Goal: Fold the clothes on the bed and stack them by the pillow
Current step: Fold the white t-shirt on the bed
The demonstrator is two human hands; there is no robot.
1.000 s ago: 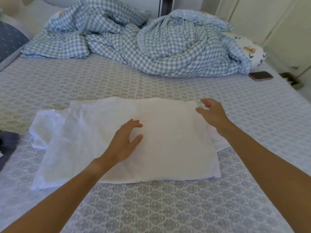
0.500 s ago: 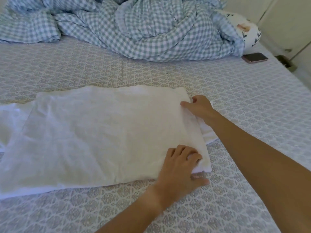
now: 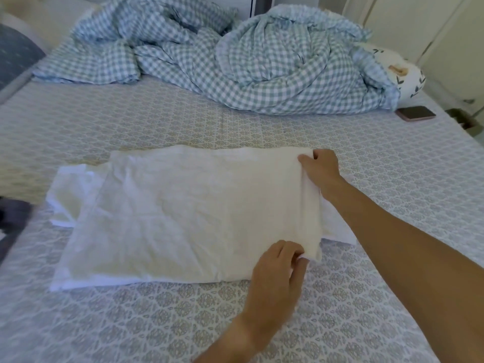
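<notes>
Plainly the left hand [image 3: 279, 268] had pinched the near right corner of the white garment [image 3: 183, 213], fingers closed on its edge, while the right hand [image 3: 320, 167] gripped the far right corner. The garment lay flat in the middle of the bed [image 3: 392, 179], partly folded, a thin layer showing beneath it. It looked light, soft and limp, likely to sag and crease unless carried by both corners together. Beyond it sat a rumpled checked duvet [image 3: 262, 69], a phone [image 3: 416, 113], and the pillow [image 3: 400, 72] farthest off.
</notes>
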